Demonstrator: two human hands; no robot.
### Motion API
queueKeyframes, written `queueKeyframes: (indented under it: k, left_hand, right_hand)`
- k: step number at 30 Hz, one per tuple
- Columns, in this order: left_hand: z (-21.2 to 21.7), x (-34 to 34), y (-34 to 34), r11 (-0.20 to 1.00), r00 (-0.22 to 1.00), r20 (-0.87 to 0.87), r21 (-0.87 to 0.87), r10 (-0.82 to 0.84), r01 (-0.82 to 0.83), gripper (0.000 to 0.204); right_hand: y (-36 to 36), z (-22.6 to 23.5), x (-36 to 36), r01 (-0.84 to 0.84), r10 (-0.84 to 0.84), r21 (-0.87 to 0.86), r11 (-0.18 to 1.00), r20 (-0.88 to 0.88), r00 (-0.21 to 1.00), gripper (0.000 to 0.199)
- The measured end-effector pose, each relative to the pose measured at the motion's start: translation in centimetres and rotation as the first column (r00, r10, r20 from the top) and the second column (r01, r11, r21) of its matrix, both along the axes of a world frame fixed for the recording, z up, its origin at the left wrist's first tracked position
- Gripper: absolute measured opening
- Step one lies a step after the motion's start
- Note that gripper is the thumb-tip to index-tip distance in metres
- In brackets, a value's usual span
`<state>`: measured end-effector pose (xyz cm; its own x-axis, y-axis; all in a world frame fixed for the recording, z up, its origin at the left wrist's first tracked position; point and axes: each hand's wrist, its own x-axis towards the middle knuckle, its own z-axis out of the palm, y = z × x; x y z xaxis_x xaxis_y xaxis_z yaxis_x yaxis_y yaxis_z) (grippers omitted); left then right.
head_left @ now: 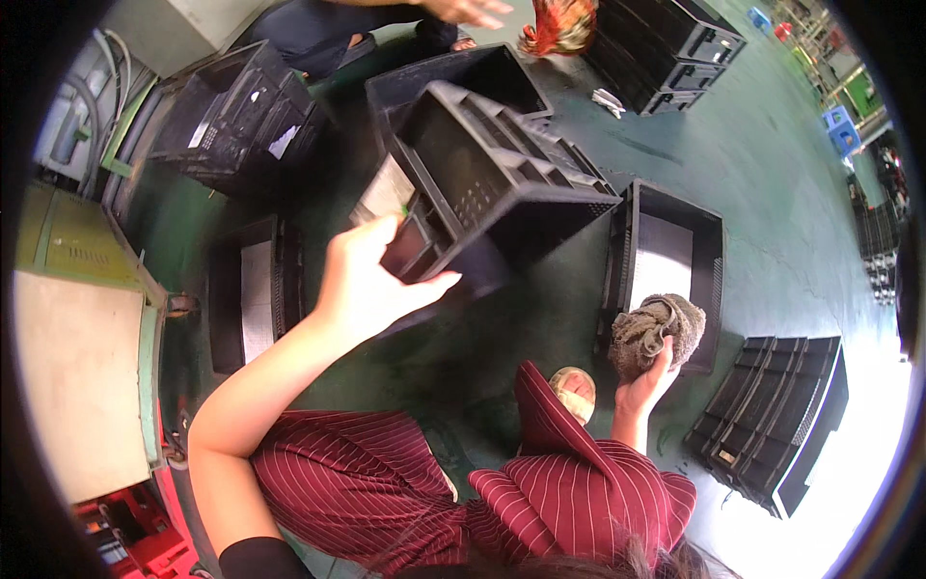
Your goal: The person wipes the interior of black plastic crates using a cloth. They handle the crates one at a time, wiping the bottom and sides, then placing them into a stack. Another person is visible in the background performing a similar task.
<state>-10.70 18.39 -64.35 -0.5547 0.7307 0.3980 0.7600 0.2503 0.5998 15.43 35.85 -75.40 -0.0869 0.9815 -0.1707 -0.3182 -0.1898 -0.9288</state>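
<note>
My left hand (359, 289) grips the end of a black plastic crate (461, 159), thumb on one side of the wall and fingers on the other. The crate is tilted off the floor, its ribbed side turned up to the right; a pale paper label shows by my fingers. My right hand (648, 384) is closed around a bunched grey-brown rag (658, 333). The rag is in front of another black crate (716, 251) on the floor, which has a pale sheet in its bottom.
Behind the tilted crate lies another crate (415, 82). More crates stand at the back left (241, 121), left (220, 309) and right (762, 410). Stacked crates (666, 53) stand far back. A co-worker's hand (468, 12) shows at the top, near a blurred red-orange bundle (561, 27).
</note>
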Motion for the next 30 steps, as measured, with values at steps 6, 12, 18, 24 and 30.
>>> queueKeyframes:
  k: [6,12,18,24,30]
  left_hand:
    - [-1.6,-0.7,0.3,0.992,0.896,0.441,0.079,0.05,-0.095,0.033]
    - [-2.2,0.9,-0.6,0.965,0.615,0.784,0.085,0.089,-0.249,0.022]
    - [-1.8,5.3,-0.6,0.988,0.383,0.921,-0.011,0.07,-0.152,0.018]
    - [-4.5,5.9,-2.1,0.893,0.052,0.997,-0.021,0.05,-0.45,0.02]
    - [-14.2,8.9,-6.6,0.87,-0.464,0.868,-0.357,0.174,-0.34,0.047]
  right_hand:
    - [-0.3,-2.5,-3.1,-0.115,0.057,0.1,0.988,0.459,0.886,0.067]
    - [3.9,-4.4,-12.9,-0.547,0.133,0.421,0.724,0.692,0.709,0.047]
    - [6.8,-10.7,-20.7,-0.72,0.032,0.217,0.659,0.949,0.315,0.038]
    - [6.0,-12.5,-21.5,-0.854,0.113,0.203,0.478,0.95,0.29,0.028]
    - [5.4,-15.0,-18.7,-0.973,-0.038,-0.067,0.222,0.996,-0.078,0.025]
